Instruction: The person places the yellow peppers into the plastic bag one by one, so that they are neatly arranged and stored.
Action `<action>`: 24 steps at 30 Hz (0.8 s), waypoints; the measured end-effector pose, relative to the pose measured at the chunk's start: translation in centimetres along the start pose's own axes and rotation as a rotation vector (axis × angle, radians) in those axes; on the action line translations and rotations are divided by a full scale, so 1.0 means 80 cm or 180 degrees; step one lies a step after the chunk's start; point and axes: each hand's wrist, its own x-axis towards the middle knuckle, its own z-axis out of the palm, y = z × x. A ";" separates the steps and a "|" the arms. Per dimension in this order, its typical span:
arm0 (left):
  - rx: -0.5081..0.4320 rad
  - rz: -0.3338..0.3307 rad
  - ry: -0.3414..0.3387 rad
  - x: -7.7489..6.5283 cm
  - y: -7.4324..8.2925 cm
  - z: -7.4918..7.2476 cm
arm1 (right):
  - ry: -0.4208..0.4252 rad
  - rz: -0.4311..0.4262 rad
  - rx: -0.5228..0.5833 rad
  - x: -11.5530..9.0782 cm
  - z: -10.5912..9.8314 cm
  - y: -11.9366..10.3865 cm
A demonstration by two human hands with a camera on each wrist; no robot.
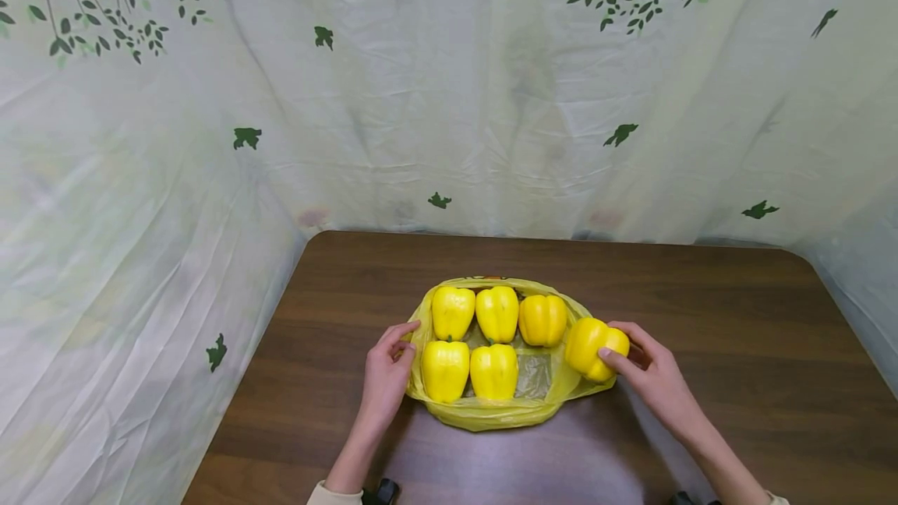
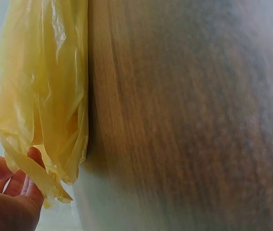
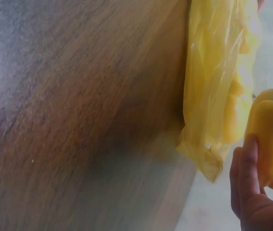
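Observation:
A yellow plastic bag (image 1: 484, 415) lies spread wide on the table with several yellow bell peppers inside: three in the back row, two in the front row at the left. My right hand (image 1: 652, 372) grips another yellow bell pepper (image 1: 589, 347), fingers and thumb on its sides, over the bag's right rim. In the right wrist view this bell pepper (image 3: 271, 139) is above the level of the bag's edge. At the left rim, my left hand (image 1: 387, 369) pinches the bag's edge; the left wrist view shows a strip of the bag (image 2: 33, 175) between the fingers.
The brown wooden table (image 1: 730, 318) has rounded far corners. A pale cloth (image 1: 477, 115) printed with green leaves hangs behind it and along the left side. At the bag's front right, its grey inner bottom shows beside the front peppers.

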 end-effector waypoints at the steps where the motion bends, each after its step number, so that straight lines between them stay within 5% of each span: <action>1: 0.0007 0.0001 0.0003 0.000 0.000 0.000 | -0.0015 0.0005 -0.0011 0.000 0.001 -0.001; 12: 0.0023 0.0000 0.0012 -0.001 0.002 -0.001 | -0.0181 0.0096 0.0172 0.002 0.016 -0.002; 24: 0.0044 -0.0009 0.0003 -0.001 0.001 -0.001 | -0.0257 0.0205 -0.0045 0.005 0.038 -0.004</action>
